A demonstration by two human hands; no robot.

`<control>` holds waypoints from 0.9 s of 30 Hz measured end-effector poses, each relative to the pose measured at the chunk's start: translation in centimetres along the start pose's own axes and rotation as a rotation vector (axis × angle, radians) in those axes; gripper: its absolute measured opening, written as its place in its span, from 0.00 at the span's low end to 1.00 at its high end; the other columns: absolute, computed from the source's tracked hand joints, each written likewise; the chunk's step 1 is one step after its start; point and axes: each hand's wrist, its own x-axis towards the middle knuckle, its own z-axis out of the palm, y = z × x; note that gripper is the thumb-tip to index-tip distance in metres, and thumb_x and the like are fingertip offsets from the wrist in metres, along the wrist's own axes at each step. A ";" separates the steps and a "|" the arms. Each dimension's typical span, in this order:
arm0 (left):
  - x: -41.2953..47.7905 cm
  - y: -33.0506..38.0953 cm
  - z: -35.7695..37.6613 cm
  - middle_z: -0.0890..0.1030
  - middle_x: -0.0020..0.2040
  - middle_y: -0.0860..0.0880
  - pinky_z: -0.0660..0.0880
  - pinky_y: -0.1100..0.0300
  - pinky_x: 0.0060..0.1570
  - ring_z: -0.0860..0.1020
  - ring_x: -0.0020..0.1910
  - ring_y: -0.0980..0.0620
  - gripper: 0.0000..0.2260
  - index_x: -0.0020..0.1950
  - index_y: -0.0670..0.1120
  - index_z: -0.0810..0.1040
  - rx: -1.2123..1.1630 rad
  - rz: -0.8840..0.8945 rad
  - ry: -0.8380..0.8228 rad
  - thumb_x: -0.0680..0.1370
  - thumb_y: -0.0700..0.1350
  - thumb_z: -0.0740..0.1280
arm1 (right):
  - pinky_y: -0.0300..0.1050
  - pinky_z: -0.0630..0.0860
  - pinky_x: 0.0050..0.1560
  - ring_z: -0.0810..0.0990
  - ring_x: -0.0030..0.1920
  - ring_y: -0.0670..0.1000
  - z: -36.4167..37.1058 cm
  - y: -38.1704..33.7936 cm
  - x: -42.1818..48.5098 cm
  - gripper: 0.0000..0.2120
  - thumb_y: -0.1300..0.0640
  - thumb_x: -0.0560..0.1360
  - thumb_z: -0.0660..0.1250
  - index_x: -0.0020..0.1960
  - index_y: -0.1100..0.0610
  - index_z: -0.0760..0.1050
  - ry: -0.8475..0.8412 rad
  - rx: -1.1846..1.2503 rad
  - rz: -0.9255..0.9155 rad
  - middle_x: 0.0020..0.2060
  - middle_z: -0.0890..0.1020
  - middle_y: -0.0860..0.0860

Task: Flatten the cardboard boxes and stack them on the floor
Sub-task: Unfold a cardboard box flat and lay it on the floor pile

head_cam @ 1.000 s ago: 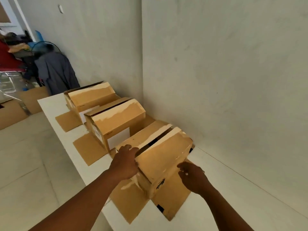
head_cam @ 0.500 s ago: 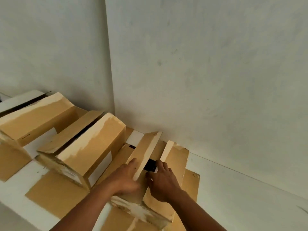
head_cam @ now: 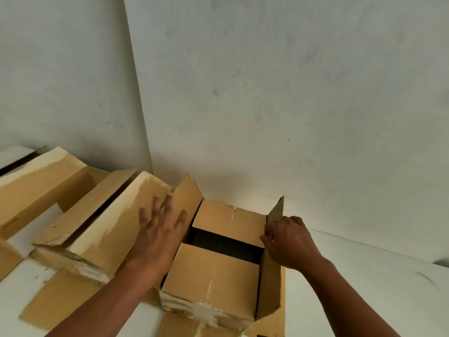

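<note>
- Both hands have parted since half a second ago: they sat together at the middle seam, and now the two long top flaps stand swung apart and the top is open.
- The left hand (head_cam: 160, 229) is spread flat with straight fingers, pressing the left flap (head_cam: 188, 198) outward toward the neighbouring box (head_cam: 116, 222), which lies just beside that hand's outer side.
- The right hand (head_cam: 286, 239) has its fingers curled over the edge of the right flap (head_cam: 269, 288) and holds it nearly upright.
- The box (head_cam: 209, 307) sits on the white table (head_cam: 364, 276) directly between the two hands, close under the wall (head_cam: 267, 105).
- Between the hands the near inner flap (head_cam: 213, 271) and the far inner flap (head_cam: 228, 218) lie folded down, with a dark gap between them.
- I judge the box empty and light: it should slide or tip with little effort, so one hand ought to steady it while the other works.
- The cardboard looks stiff along the panels but soft at the creases; torn, whitish patches on the front edge suggest stripped tape and a weakened surface there.
- Good places to take hold, in my view, are the free edges of the flaps and then two opposite corners, pushing them toward each other so the walls collapse along the creases.
- Whether the bottom is already untaped cannot be told from here.
</note>
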 end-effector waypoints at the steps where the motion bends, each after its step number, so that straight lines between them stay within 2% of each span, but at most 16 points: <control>1: 0.3 0.8 0.4 0.31 0.77 0.38 0.39 0.33 0.73 0.31 0.75 0.32 0.43 0.80 0.50 0.39 0.033 0.056 -0.002 0.76 0.37 0.66 | 0.50 0.66 0.67 0.79 0.48 0.47 0.1 0.4 0.0 0.13 0.43 0.80 0.57 0.49 0.48 0.77 -0.023 -0.011 0.043 0.43 0.82 0.46; 3: 1.1 2.5 1.1 0.31 0.77 0.38 0.35 0.30 0.70 0.30 0.74 0.33 0.42 0.80 0.51 0.41 0.102 0.138 -0.052 0.76 0.42 0.67 | 0.50 0.67 0.66 0.80 0.48 0.48 0.8 1.0 -0.1 0.11 0.45 0.80 0.58 0.52 0.48 0.77 -0.056 -0.036 0.112 0.44 0.82 0.47; 5: 1.8 3.7 1.5 0.38 0.80 0.41 0.31 0.26 0.65 0.34 0.77 0.35 0.41 0.81 0.53 0.46 0.121 0.162 -0.125 0.75 0.47 0.68 | 0.50 0.68 0.66 0.80 0.50 0.49 1.9 1.5 -0.1 0.10 0.46 0.80 0.60 0.55 0.48 0.76 -0.100 -0.021 0.154 0.48 0.82 0.47; 10: 2.5 4.8 1.7 0.53 0.81 0.48 0.27 0.20 0.55 0.39 0.78 0.37 0.32 0.79 0.57 0.56 0.232 0.236 -0.233 0.76 0.49 0.65 | 0.49 0.73 0.62 0.76 0.60 0.53 4.9 0.7 0.7 0.19 0.49 0.78 0.65 0.68 0.50 0.72 -0.237 0.035 0.134 0.61 0.77 0.51; 13: 2.3 4.7 1.8 0.62 0.78 0.50 0.25 0.20 0.52 0.42 0.79 0.37 0.21 0.70 0.55 0.72 0.261 0.221 -0.292 0.77 0.48 0.64 | 0.50 0.74 0.61 0.76 0.60 0.54 5.6 -0.4 1.7 0.21 0.48 0.78 0.65 0.69 0.50 0.70 -0.229 0.046 0.109 0.62 0.76 0.52; 15: 2.2 4.4 1.6 0.64 0.77 0.50 0.23 0.21 0.52 0.44 0.79 0.38 0.18 0.66 0.55 0.76 0.233 0.217 -0.282 0.77 0.47 0.63 | 0.49 0.75 0.58 0.77 0.59 0.54 5.8 -1.1 2.4 0.22 0.47 0.78 0.66 0.69 0.51 0.70 -0.219 0.043 0.108 0.60 0.77 0.53; 18: 2.1 3.7 1.0 0.57 0.80 0.49 0.25 0.23 0.57 0.43 0.79 0.40 0.20 0.67 0.55 0.74 0.095 0.217 -0.217 0.75 0.44 0.64 | 0.50 0.76 0.56 0.75 0.60 0.55 6.1 -1.5 3.4 0.25 0.45 0.77 0.69 0.69 0.52 0.68 -0.194 0.055 0.136 0.60 0.75 0.54; 20: 1.6 3.0 0.0 0.49 0.81 0.48 0.30 0.24 0.63 0.40 0.79 0.40 0.21 0.66 0.56 0.74 -0.007 0.219 -0.190 0.74 0.44 0.65 | 0.51 0.76 0.56 0.74 0.62 0.56 6.3 -1.4 4.0 0.29 0.43 0.74 0.72 0.69 0.52 0.67 -0.179 0.074 0.161 0.63 0.73 0.54; 23: 0.2 1.6 -1.5 0.43 0.81 0.51 0.37 0.28 0.70 0.35 0.78 0.42 0.20 0.62 0.59 0.75 -0.210 0.160 -0.199 0.72 0.45 0.68 | 0.53 0.77 0.58 0.71 0.65 0.58 6.2 -0.7 5.3 0.38 0.41 0.69 0.76 0.71 0.51 0.63 -0.204 0.065 0.160 0.66 0.69 0.56; 27: -1.9 -0.4 -1.7 0.33 0.78 0.60 0.47 0.40 0.77 0.34 0.78 0.47 0.11 0.45 0.62 0.75 -0.506 0.093 -0.220 0.69 0.53 0.76 | 0.54 0.78 0.58 0.67 0.68 0.59 6.1 0.3 6.8 0.45 0.38 0.64 0.78 0.73 0.51 0.61 -0.222 -0.030 0.104 0.68 0.65 0.56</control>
